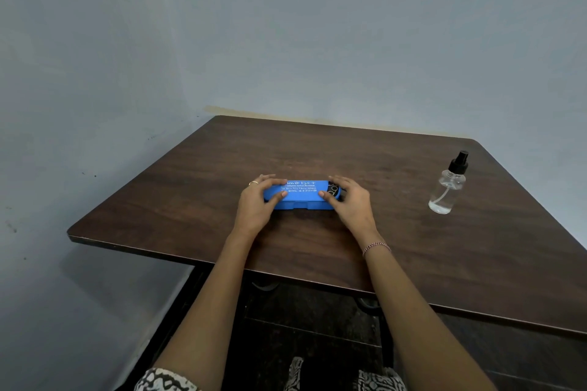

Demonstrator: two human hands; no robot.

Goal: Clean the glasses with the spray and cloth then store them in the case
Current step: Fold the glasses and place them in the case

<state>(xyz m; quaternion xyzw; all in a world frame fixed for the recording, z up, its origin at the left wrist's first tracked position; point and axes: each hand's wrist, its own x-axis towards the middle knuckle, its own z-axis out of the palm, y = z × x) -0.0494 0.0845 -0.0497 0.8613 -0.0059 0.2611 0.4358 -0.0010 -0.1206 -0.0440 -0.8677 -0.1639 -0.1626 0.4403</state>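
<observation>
Both ends of the long blue plastic glasses case (300, 197) are gripped, left hand (254, 204) and right hand (353, 204) curled round it on the dark wooden tabletop (317, 149); its lid seems closed. A clear spray bottle (446, 192) stands well apart to the right.

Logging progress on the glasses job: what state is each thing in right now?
case: closed, flat on the table, held at both ends.
bottle: upright, sprayer on, untouched.
left hand: grips the case's left end.
right hand: grips the case's right end.
</observation>
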